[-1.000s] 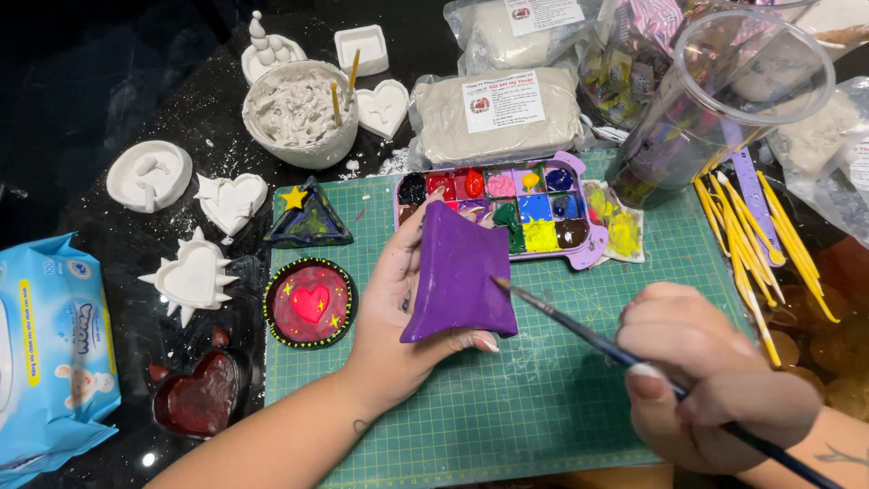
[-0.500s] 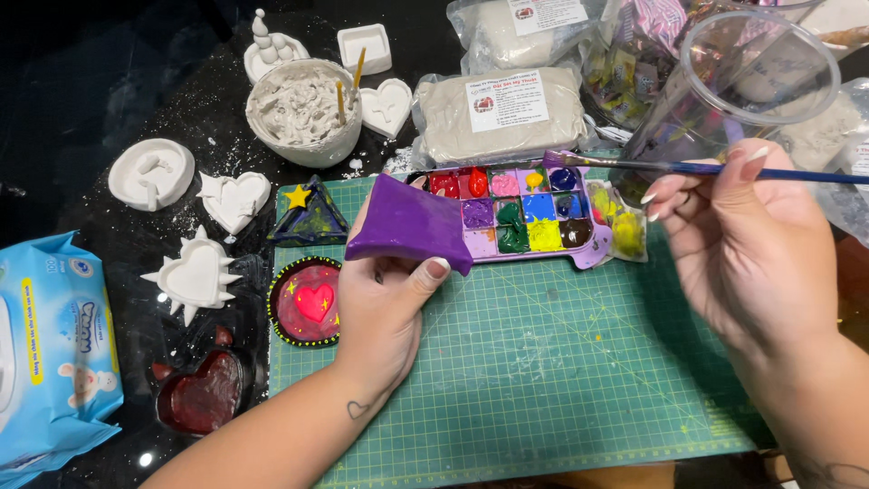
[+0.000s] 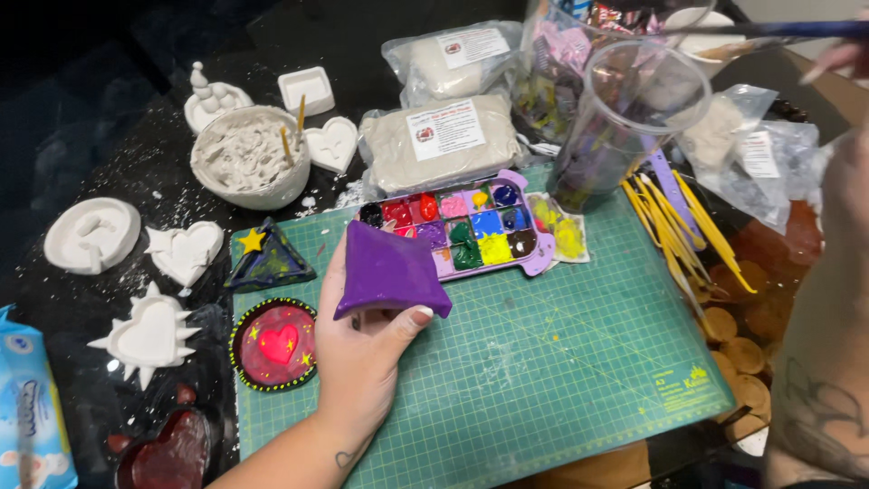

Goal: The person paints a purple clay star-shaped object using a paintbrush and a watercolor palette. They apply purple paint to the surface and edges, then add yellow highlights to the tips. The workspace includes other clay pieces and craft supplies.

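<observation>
A purple painted dish (image 3: 391, 269), roughly square with upturned corners and an even matte coat, is held above the near left part of the green cutting mat (image 3: 543, 380). It is supported from below by the left hand (image 3: 362, 349); the fingers (image 3: 412, 319) are curled narrowly round its lower edge, with the thumb pressed against the near right corner. The dish is tilted, its far edge overlapping the paint palette (image 3: 471, 226) in view.

Just left of the hand, a round red dish with a heart (image 3: 274, 344) is seen on the mat's edge, and a dark triangular dish with a yellow star (image 3: 267, 258) lies beyond it. White plaster shapes are spread over the black tabletop (image 3: 109, 109).

At the far right edge, the right hand (image 3: 846, 63) is raised and largely cut off by the frame; a paintbrush (image 3: 769, 32) is held in it, over a clear plastic cup (image 3: 625, 118).
</observation>
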